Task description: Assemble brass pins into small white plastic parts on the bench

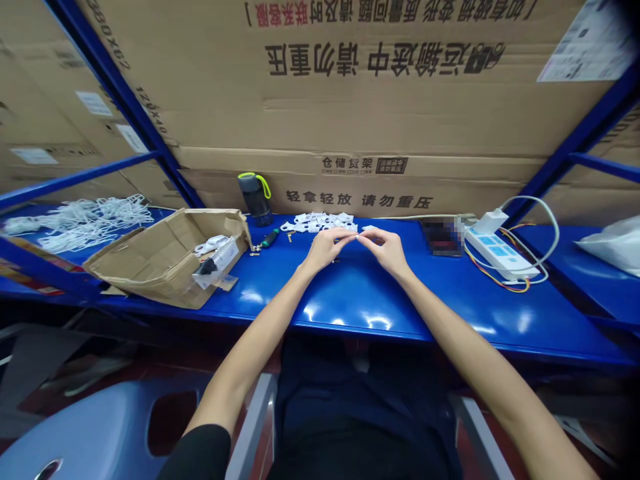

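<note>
My left hand (327,248) and my right hand (384,249) meet fingertip to fingertip above the blue table (360,300). Both are closed in a pinch around a tiny pale piece (357,237) between them, too small to identify. Just behind my left hand lies a pile of flat white plastic parts (320,221). To its left, a green and black screwdriver (271,238) rests near a few small brass-coloured pieces (255,251).
An open cardboard box (150,267) with white parts and a small packet stands at the left. Behind are a dark bottle (256,200) and cardboard. White cords (95,220) lie far left. At the right are a dark device (443,238) and a power strip (503,253) with cables.
</note>
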A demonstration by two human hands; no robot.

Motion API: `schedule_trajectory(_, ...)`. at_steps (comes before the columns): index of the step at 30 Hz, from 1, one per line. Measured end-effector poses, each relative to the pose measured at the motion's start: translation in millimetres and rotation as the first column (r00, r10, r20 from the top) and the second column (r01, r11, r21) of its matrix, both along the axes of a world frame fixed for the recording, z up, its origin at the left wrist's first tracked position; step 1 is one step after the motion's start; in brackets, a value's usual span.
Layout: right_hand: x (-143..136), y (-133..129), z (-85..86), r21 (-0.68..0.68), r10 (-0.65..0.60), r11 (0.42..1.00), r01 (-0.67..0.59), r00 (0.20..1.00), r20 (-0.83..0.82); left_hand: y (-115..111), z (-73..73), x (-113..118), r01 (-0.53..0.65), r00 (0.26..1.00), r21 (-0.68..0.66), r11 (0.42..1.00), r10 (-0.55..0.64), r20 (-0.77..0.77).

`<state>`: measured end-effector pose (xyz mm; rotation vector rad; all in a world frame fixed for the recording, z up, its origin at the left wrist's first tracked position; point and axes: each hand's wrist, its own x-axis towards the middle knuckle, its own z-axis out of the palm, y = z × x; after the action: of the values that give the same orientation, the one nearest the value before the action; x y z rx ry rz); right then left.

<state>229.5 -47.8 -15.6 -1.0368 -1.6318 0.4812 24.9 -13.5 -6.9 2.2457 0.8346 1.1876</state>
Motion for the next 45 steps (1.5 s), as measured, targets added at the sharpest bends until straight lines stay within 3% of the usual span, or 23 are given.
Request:
schedule_trajectory(20, -3.9, 6.1, -13.2, -0.017, -0.054, 0.998, 0.058, 0.986, 0.16, 16.9, -7.5, -14.5, -0.016, 0.988, 0.066, 0.998, 0.026, -0.152)
schedule_trajectory(29, -23.8, 7.5, -18.0, -0.046, -0.047, 0.996, 0.076, 0.891, 0.451, 31.1, -12.8, -24.3, -0.32, 0.946, 0.077, 0.944, 0.323, -0.022)
schedule_trajectory(34, -29.7, 9.6, -20.0, -0.05, -0.01, 0.998, 0.042, 0.848, 0.53, 31.7, -13.0, -22.5, -0.335, 0.942, 0.059, 0.94, 0.336, 0.003)
schedule_trajectory(45, -36.2, 23.1, -21.1, -0.068, 0.046, 0.998, -0.012, 0.856, 0.514, 34.4, -19.0, -22.0, -0.338, 0.939, 0.062, 0.939, 0.341, -0.038)
